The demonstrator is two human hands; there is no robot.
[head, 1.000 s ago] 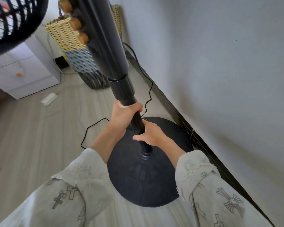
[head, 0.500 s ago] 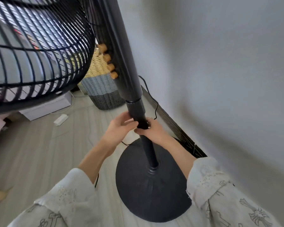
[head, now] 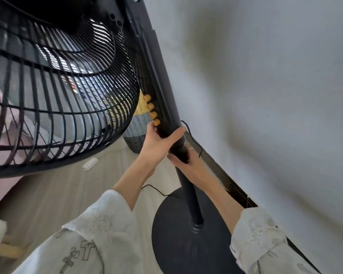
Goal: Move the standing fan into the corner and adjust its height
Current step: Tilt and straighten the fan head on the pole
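While the left hand (head: 156, 144) wraps the black plastic standing fan's (head: 166, 119) upper tube and the right hand (head: 186, 161) clasps its collar, its top-heavy caged head probably needs firm two-handed holding there.

Standing fans: one (head: 162, 107), black, by the wall
Fan grilles: one (head: 53, 99), round, wire
Fan bases: one (head: 178, 240), round, on the floor
Orange knobs on the pole: four (head: 152, 110), in a row
Hands on the pole: two, the left hand (head: 156, 141) just under the knobs, the right hand (head: 186, 161) just below it
Rings: one (head: 191, 149), on the right hand
Woven baskets: one (head: 136, 133), behind the fan
White blocks on the floor: one (head: 90, 164)
Black cords: one (head: 192, 135), along the wall
Sleeves: two (head: 99, 230), pale, printed with crosses
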